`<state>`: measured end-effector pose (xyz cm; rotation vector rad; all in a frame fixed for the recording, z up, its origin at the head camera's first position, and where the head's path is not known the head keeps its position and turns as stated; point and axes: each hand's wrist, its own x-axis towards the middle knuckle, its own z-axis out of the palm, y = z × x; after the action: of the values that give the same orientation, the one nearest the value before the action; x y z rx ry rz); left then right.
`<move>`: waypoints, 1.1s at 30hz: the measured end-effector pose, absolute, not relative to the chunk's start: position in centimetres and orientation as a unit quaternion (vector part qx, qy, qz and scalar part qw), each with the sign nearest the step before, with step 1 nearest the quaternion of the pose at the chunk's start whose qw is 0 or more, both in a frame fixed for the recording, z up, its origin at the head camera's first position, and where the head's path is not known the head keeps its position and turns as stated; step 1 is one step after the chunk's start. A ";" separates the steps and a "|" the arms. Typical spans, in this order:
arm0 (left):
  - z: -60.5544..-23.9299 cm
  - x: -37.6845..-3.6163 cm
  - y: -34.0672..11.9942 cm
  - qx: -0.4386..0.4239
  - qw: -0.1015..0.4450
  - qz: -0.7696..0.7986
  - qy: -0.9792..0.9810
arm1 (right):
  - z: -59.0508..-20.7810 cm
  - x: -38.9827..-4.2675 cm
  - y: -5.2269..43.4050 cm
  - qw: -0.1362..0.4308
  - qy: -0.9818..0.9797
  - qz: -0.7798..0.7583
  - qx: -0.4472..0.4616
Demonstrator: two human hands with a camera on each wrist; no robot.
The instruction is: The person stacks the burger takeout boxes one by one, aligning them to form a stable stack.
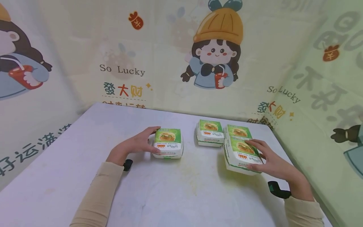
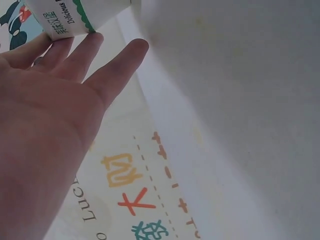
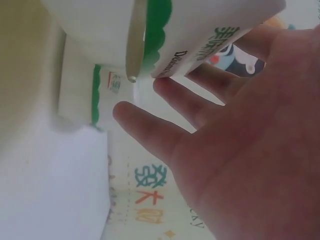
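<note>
Four white burger boxes with green picture lids are on a white table. My left hand lies against the left side of the left box, which sits flat. In the left wrist view the straight fingers touch that box with their tips. My right hand holds the nearest right box tilted, fingers on its lid and thumb at its lower edge. The right wrist view shows the box resting on the spread fingers. Two more boxes sit behind.
Cartoon-printed cloth walls enclose the table at the back and on both sides, and the right wall runs close to the right boxes. Bare tabletop lies to the left. Another box shows behind the right fingers.
</note>
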<state>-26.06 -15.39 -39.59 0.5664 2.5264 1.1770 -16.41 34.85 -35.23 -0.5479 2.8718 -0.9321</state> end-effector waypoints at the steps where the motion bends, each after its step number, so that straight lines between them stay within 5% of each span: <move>1: -39.7 -26.0 -15.4 0.195 0.150 0.412 0.878 | -35.2 -16.6 34.7 0.035 0.935 -0.304 -0.179; 33: -40.1 -25.8 -15.3 0.205 0.125 0.408 0.881 | -33.7 -19.6 29.2 -0.004 0.919 -0.340 -0.201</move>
<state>-25.81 -15.29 -40.08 0.5981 2.5668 1.1873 -19.58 29.22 -33.70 -0.6333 2.8938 -1.0713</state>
